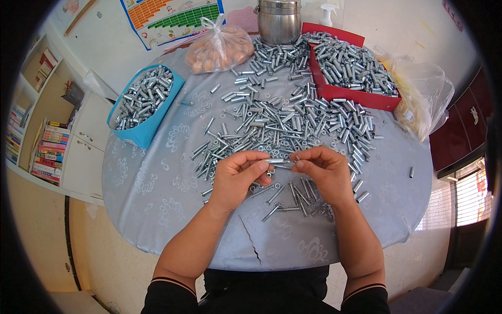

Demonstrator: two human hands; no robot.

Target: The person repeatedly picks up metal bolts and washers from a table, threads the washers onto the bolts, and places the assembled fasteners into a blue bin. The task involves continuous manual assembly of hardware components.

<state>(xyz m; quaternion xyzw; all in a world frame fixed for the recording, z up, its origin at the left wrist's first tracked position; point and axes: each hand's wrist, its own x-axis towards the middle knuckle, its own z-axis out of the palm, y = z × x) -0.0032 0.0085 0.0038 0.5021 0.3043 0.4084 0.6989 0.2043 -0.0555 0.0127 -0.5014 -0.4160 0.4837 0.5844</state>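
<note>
Over the near middle of the table, my left hand [240, 171] pinches a silver expansion bolt [276, 161] with a tube-like sleeve, held roughly level. Close to its other end, my right hand [325, 170] has thumb and forefinger closed on a small thin metal washer [297, 156], partly hidden by the fingertips. Loose long bolts [302, 196] and washers lie below and between my hands. Just beyond them spreads a large pile of silver sleeves, bolts and nuts [282, 123].
A blue box [148, 137] full of metal sleeves stands at the left. A red box [355, 99], heaped with more, is at the back right beside a clear plastic bag [426, 99]. A tied bag of round brown things [219, 49] and a steel pot [280, 23] stand at the back.
</note>
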